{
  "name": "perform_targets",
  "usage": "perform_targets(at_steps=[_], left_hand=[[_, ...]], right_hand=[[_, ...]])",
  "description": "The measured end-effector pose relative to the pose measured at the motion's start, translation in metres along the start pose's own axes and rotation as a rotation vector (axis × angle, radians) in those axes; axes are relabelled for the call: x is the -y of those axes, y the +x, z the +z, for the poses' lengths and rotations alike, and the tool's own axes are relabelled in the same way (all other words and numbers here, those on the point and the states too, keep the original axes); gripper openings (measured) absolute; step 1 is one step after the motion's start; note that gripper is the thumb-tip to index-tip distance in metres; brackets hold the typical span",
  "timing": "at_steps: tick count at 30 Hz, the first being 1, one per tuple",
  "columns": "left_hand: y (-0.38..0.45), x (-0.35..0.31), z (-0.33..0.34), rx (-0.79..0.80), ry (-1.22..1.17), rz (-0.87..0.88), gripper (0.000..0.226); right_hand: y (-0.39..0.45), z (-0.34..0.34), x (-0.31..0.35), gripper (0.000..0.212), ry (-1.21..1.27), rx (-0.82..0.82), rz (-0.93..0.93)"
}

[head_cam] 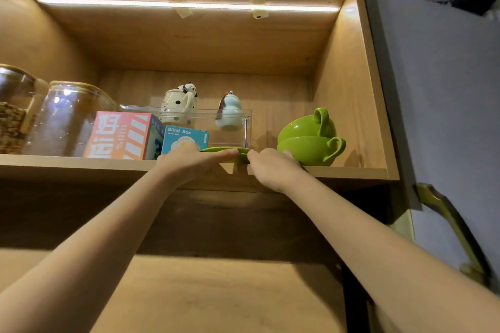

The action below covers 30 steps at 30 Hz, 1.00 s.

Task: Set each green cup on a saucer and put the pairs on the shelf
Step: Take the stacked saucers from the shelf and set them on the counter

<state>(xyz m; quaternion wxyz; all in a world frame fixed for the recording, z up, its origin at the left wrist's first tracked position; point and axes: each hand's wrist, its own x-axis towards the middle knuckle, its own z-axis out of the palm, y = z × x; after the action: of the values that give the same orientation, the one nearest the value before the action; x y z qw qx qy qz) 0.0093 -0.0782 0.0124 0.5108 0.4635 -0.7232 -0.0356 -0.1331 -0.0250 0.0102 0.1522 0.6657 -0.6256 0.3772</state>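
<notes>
On the lit wooden shelf [81, 163], two glossy green ceramic cups [305, 143] sit nested at the right, on no saucer yet. A flat green saucer [226, 149] lies at the near edge, just left of them. The left hand [189, 163] lays straight fingers on its rim. The right hand [272, 169] touches its right end, but I cannot tell its grip.

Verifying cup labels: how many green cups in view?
2. Both are stacked at the right end of the shelf: the lower cup upright, the upper cup tilted inside it, handle up. Others may be hidden behind the boxes or jars.
</notes>
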Motion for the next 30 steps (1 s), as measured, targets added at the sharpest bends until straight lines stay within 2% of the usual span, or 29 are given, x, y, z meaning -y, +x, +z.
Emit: perform_targets(at_steps=[2, 5, 7, 12, 14, 18, 22, 23, 26, 29, 30], left_hand=[[-0.01, -0.005, -0.001, -0.043, -0.049, 0.016, 0.092], [-0.02, -0.012, -0.005, -0.108, -0.148, 0.036, 0.061], [-0.028, -0.017, -0.008, -0.148, -0.227, 0.053, 0.05], [-0.05, -0.035, -0.016, -0.206, -0.36, 0.028, 0.053], [-0.062, -0.041, -0.017, -0.193, -0.449, -0.006, 0.05], [-0.089, -0.052, -0.021, -0.212, -0.54, -0.009, 0.052], [-0.128, -0.057, -0.023, -0.24, -0.6, -0.013, 0.08], [-0.14, -0.056, -0.022, -0.234, -0.592, -0.014, 0.08], [-0.187, -0.047, -0.015, -0.213, -0.556, -0.001, 0.06], [-0.237, -0.032, -0.001, -0.209, -0.548, -0.012, 0.075], [-0.254, -0.025, 0.006, -0.186, -0.574, 0.001, 0.066]], right_hand=[[-0.006, -0.009, 0.001, 0.027, 0.136, -0.02, 0.039], [-0.012, -0.019, -0.003, 0.016, 0.347, -0.036, 0.036], [-0.02, -0.024, -0.003, 0.021, 0.434, -0.012, 0.039], [-0.048, -0.042, 0.0, 0.047, 0.474, -0.03, 0.04], [-0.055, -0.047, -0.001, 0.049, 0.506, -0.05, 0.042], [-0.076, -0.054, -0.005, 0.046, 0.7, -0.095, 0.103], [-0.111, -0.053, -0.008, 0.034, 1.038, -0.084, 0.202], [-0.121, -0.052, -0.011, 0.034, 1.107, -0.088, 0.218], [-0.157, -0.044, -0.022, 0.031, 1.281, -0.091, 0.244], [-0.196, -0.025, -0.038, 0.029, 1.364, -0.084, 0.305], [-0.21, -0.017, -0.043, 0.026, 1.38, -0.083, 0.332]])
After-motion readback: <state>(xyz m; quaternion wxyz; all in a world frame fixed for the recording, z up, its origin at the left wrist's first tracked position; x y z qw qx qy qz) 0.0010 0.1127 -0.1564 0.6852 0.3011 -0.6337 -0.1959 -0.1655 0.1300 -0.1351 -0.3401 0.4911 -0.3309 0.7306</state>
